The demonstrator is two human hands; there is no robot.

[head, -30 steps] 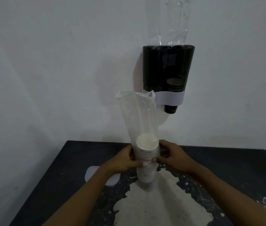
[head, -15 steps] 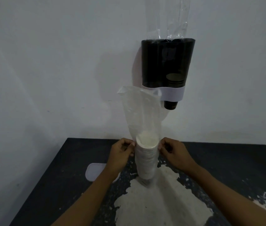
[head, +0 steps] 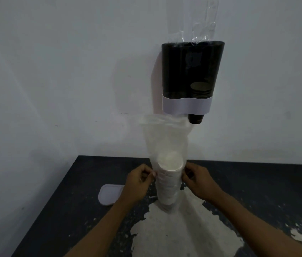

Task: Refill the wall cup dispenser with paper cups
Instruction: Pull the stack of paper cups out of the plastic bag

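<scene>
Paper cups (head: 168, 180), white and nested in one upright stack, stand on the dark table (head: 257, 190) at its middle, their base on a pale worn patch of the surface. Stack sits inside a translucent plastic sleeve (head: 165, 138), whose loose open upper end rises above the top cup and reaches nearly to the underside of the dispenser.

Left hand (head: 137, 182): fingers curled, thumb and fingertips pinched on the sleeve at the left flank of the stack, just under the top rim. Right hand (head: 198, 180): likewise curled and pinching the sleeve at the right flank, at about the same height. Both forearms enter from the bottom edge.

Wall cup dispenser (head: 191, 75): dark, two-column body with a white band at the bottom, fixed to the white wall above and slightly right of the stack. Right column shows a short stack of dark cups, one protruding below the band (left column contents not discernible). Clear plastic film (head: 202, 19) rises from the dispenser top.

White lid-like piece (head: 109, 194) lies flat on the table, left of the left hand, apart from it.
</scene>
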